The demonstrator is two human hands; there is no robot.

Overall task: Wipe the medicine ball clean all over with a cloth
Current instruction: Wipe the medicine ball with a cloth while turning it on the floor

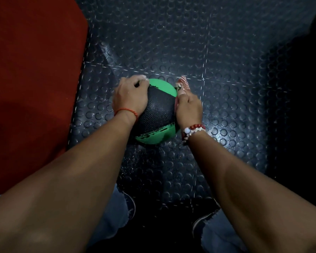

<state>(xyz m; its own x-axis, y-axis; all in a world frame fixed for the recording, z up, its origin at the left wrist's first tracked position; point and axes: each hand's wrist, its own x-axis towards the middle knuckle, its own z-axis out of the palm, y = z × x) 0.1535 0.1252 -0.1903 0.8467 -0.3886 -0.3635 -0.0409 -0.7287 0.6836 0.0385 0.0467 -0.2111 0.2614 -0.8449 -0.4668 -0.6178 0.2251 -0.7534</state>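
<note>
From the head view, the green-and-black medicine ball (156, 112) sits on the dark studded floor (226, 52), with a red mat (35, 79) just to its left and 2 shoes (130, 203) near the bottom edge. The left hand (130, 96) curls its fingers (141, 83) over the ball's left side, gripping it. The right hand (188, 108) hides the ball's right side and pinches a red-and-white striped cloth (183, 84) against it.

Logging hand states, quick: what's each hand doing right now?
Left hand: grips the ball on its left side.
Right hand: holds the cloth against the ball's right side.
</note>
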